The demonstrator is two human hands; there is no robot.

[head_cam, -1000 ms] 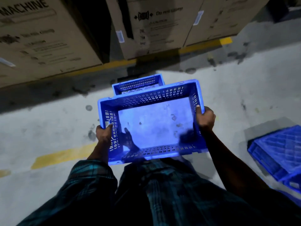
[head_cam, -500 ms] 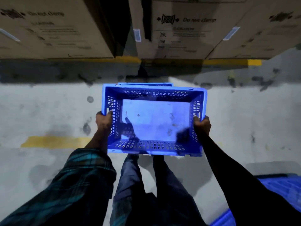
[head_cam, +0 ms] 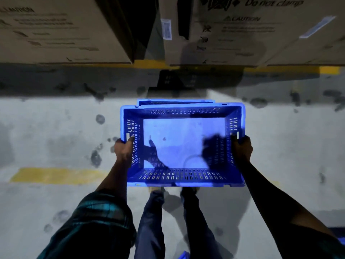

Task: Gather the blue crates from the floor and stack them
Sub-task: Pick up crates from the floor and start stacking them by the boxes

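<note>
I hold an empty blue crate with slotted walls out in front of me, level, above the floor. My left hand grips its left wall at the handle slot and my right hand grips its right wall. Directly under and just beyond it stands a second blue crate on the floor, with only its far rim showing. The held crate nearly covers it.
Large cardboard boxes line the far side behind a yellow floor line. Another yellow stripe marks the concrete floor at the left. My legs are below the crate. A corner of blue plastic shows at the bottom edge.
I have stepped forward with the crate, so it has come over the crate on the floor, which now shows only its far rim. The crates at the right have left the view.
</note>
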